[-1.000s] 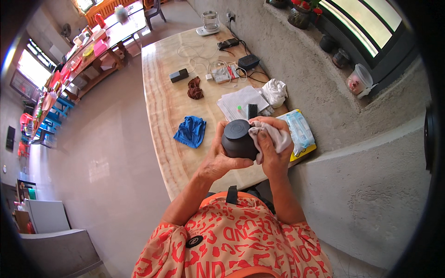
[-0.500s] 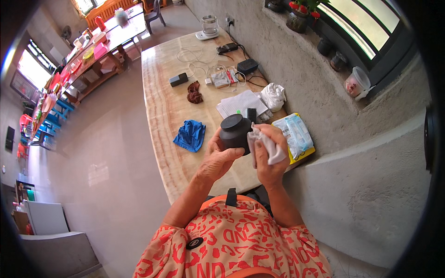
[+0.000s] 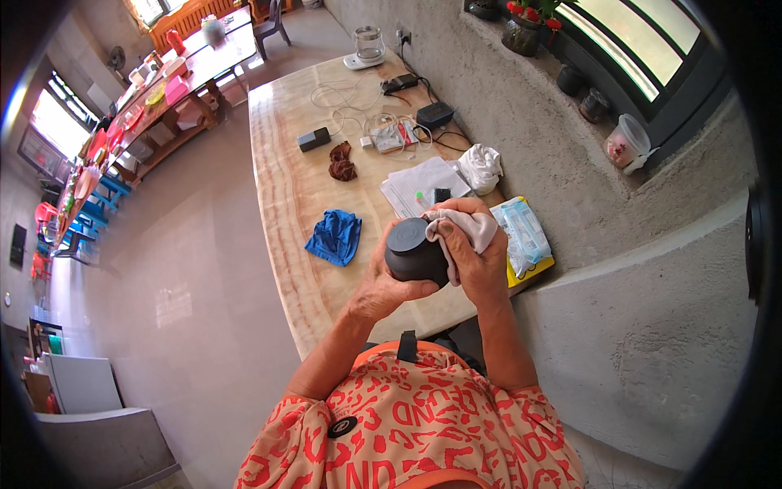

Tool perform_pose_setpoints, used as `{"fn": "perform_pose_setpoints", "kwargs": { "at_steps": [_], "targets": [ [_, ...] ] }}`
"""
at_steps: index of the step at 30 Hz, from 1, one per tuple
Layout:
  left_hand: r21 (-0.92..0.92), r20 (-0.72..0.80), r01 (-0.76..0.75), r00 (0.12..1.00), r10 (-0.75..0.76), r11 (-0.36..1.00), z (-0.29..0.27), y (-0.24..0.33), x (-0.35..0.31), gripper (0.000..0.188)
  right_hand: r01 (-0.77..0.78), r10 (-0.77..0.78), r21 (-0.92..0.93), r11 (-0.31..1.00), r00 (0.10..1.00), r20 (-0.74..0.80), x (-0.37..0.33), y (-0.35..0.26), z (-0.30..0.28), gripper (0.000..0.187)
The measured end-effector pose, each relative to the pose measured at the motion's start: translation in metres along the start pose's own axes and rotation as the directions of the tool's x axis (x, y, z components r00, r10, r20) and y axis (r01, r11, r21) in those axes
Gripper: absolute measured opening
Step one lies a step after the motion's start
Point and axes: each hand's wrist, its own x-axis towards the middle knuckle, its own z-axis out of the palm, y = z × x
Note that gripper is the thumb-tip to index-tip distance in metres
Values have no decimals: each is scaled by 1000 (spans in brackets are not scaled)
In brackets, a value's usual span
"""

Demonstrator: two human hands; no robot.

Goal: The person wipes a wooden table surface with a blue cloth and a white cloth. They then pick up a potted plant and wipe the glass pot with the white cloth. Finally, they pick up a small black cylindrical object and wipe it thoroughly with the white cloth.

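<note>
A dark grey lidded jar (image 3: 415, 259) is held upright above the near end of the table. My left hand (image 3: 384, 281) is wrapped round its left side, thumb across the front. In my right hand (image 3: 482, 267) is bunched a pale pinkish cloth (image 3: 471, 228), which presses against the jar's right shoulder beside the lid. Some of the right fingers are hidden behind the cloth and jar. A crumpled blue cloth (image 3: 334, 237) lies left of the jar, and white papers (image 3: 419, 186) lie just beyond it.
On the table (image 3: 285, 204) are a brown scrunched cloth (image 3: 342, 162), a dark box (image 3: 313, 139), tangled white cables, a black adapter (image 3: 435, 116), a white cloth (image 3: 481, 169) and a yellow-and-white packet (image 3: 521, 236). A glass pot (image 3: 368, 45) stands at the far end. A grey wall (image 3: 652, 301) borders the right.
The jar has tilted and dropped slightly toward me, showing more of its lid top. My right hand and the cloth have moved up over the jar's shoulder.
</note>
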Motion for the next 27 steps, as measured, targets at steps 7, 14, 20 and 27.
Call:
{"fn": "perform_pose_setpoints", "kwargs": {
  "at_steps": [7, 14, 20, 27],
  "targets": [
    [-245, -18, 2, 1000, -6, 969, 5, -3, 2, 81, 294, -302, -129, 947, 952, -44, -13, 5, 7, 20],
    [-373, 61, 19, 998, 5, 928, 1, -7, -3, 80, 598, -594, -275, 753, 797, 106, -21, 6, 4, 30],
    [-288, 98, -34, 993, 64, 957, -1, -8, 1, 83, 190, -188, 202, 961, 982, -27, -10, 8, 1, 18],
    [-397, -12, -17, 1000, 14, 918, 4, -4, 2, 77, 28, 1, 103, 994, 962, -271, -11, 21, -2, 17]
  ]
}}
